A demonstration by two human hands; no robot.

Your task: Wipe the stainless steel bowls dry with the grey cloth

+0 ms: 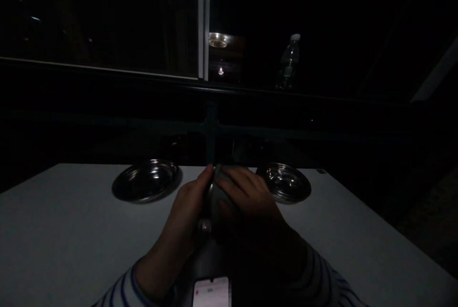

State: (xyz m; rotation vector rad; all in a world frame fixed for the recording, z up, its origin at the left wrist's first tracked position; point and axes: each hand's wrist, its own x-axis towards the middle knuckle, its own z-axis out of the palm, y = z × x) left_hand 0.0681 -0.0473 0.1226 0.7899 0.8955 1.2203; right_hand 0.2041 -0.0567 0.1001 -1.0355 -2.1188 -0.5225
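Observation:
In the middle of the white table (pixel 89 235), my left hand (pixel 188 206) is closed on a shiny metal dish (pixel 205 225), tilted so that only a bit of its edge shows. My right hand (pixel 250 195) presses a grey cloth (pixel 217 195) against the dish, its fingers bent over the cloth. Both hands hide most of the dish, and its exact shape cannot be told in the dark. To the left rests a shallow steel plate (pixel 145 180). On the right, beyond my right hand, stands a stack of steel plates (pixel 286 183).
A lit phone (pixel 211 292) lies at the table's near edge, between my forearms. Behind the table, a clear plastic bottle (pixel 289 63) with a white cap stands on the ledge by a window frame (pixel 203 20). The surroundings are very dark.

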